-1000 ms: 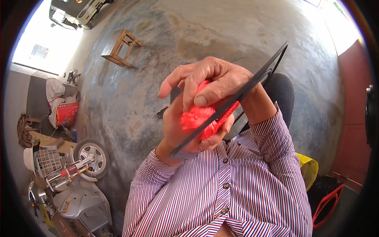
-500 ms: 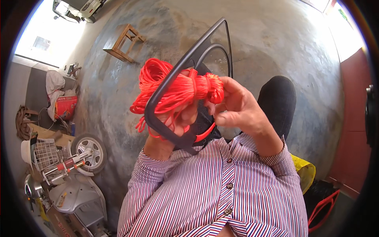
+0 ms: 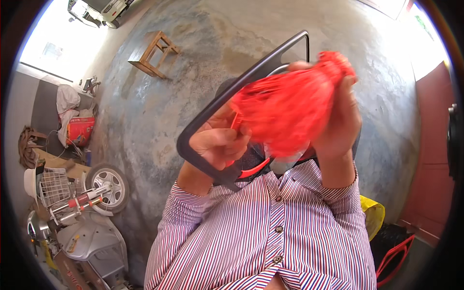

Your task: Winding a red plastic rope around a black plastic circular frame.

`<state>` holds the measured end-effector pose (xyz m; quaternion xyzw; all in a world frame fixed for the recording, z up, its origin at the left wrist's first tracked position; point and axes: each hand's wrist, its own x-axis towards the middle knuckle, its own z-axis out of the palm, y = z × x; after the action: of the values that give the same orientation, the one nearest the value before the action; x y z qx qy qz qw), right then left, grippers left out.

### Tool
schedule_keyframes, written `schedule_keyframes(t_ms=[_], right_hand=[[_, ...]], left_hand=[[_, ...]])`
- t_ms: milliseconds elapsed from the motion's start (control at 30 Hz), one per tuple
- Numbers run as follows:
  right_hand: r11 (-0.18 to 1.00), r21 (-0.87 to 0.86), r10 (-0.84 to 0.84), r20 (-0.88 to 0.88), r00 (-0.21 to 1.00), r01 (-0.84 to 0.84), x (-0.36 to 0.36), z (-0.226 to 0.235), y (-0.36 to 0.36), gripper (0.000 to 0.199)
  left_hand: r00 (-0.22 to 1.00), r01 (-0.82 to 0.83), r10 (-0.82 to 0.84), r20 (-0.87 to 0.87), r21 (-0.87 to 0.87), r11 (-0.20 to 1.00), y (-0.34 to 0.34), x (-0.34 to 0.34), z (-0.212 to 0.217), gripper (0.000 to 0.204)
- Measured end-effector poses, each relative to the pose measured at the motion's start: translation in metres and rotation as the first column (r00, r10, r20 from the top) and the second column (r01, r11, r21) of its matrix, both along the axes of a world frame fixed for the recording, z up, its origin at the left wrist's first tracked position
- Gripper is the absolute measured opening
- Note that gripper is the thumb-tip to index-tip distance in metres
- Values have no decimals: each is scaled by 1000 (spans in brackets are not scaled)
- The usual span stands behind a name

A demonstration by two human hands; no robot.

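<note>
A black angular frame [image 3: 232, 99] with a rounded corner is held up in front of me. My left hand [image 3: 217, 145] grips its lower part, fingers closed around the bar. A thick bundle of bright orange-red cord [image 3: 285, 111] hangs across the frame. My right hand [image 3: 340, 121] is closed on the bundle's right end, raised high. Both forearms come up from striped shirt sleeves [image 3: 270, 232]. A red strip [image 3: 253, 169] shows below the bundle.
The concrete floor [image 3: 159, 125] lies below. A wooden stool [image 3: 154, 53] stands at the far left. A small wheeled vehicle with a wire basket [image 3: 77, 193] and clutter fill the lower left. A yellow object [image 3: 372, 215] and a red-rimmed container [image 3: 394, 256] sit lower right.
The frame has swung round and now stands more open. My right hand has pulled the cord bundle up and to the right; my left hand has shifted lower on the frame.
</note>
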<state>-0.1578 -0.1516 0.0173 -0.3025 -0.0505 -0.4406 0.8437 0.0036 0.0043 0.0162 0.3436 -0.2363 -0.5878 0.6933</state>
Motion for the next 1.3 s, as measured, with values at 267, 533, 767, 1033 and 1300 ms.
schedule_keyframes(t_ms=[267,533,767,1033,1300], right_hand=[[855,-399,-489,-410,770,330,-29,-27,-24,30],[807,-587,-496,-733,466,-66,-9,-87,-6,38],[726,-610,-489,-782,386,-318,20,-74,3,50],[957,50,288,-290,913,-286,52,-25,-18,48],[629,-554,481,-275,833,-546,58,-5,-24,23]], left_hand=[[998,-62,58,-39,-98,993,4,19,-11,49],[998,-4,-4,-69,-115,993,5,18,-14,46],[993,36,-37,110,9,999,-3,-6,14,52],[982,134,-145,-121,-95,986,-4,-34,10,46],[826,298,-305,-474,-92,950,-19,-42,10,71]])
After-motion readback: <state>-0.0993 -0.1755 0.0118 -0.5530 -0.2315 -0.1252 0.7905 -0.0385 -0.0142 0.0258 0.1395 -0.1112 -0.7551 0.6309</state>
